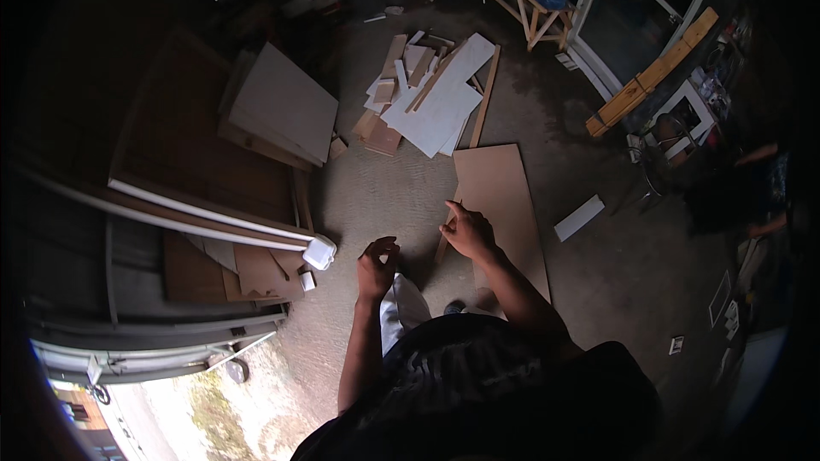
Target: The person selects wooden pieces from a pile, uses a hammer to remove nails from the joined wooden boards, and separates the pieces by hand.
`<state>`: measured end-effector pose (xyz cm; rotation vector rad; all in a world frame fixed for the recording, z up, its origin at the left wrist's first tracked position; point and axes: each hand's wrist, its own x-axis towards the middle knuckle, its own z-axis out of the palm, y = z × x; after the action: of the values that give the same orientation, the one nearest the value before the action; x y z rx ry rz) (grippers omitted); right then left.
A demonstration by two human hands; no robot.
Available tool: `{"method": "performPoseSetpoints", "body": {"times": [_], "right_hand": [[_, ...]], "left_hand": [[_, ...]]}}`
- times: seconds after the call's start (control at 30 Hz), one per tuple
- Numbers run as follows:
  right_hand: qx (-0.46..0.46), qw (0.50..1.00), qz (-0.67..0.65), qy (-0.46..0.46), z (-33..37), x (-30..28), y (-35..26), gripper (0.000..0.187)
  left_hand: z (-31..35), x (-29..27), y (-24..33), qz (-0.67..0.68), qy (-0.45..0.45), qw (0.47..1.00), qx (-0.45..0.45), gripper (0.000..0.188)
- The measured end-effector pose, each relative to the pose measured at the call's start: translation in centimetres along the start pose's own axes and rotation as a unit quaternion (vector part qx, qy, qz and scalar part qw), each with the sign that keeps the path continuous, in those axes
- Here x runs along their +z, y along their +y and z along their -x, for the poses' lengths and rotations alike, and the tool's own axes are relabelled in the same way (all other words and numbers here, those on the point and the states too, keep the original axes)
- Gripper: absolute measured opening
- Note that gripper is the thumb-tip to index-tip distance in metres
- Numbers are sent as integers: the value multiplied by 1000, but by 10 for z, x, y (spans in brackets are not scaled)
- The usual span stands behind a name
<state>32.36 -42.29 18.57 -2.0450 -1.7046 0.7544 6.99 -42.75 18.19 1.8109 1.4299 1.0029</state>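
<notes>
My left hand (377, 270) hangs in the air above the floor, its fingers loosely curled and a gap showing inside the curl. I see nothing held in it. My right hand (469, 230) is over the left edge of a large brown board (506, 196), with the index finger stretched out and the other fingers partly bent. Nothing is visibly held there, though the palm is hidden. The board lies just beyond and to the right of my body, and a narrow wooden strip (442, 248) shows along its left side.
Ahead lies a pile of board offcuts (436, 111). Large panels (282, 102) stand on the left, beside a long white-edged panel (205, 205). A white strip (579, 218) lies on the floor at right. Farther off are a wooden bench (534, 13), a yellow beam (653, 72) and another person's arm (758, 154).
</notes>
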Motion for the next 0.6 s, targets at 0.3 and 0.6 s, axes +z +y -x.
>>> {"method": "performPoseSetpoints", "body": {"times": [0.3, 0.6], "right_hand": [[79, 996, 33, 0, -237, 22, -35, 63], [121, 991, 1, 51, -405, 41, -68, 64]], "left_hand": [[-259, 14, -83, 42, -85, 995, -31, 22], [-458, 25, -151, 49, -130, 990, -7, 22]]}}
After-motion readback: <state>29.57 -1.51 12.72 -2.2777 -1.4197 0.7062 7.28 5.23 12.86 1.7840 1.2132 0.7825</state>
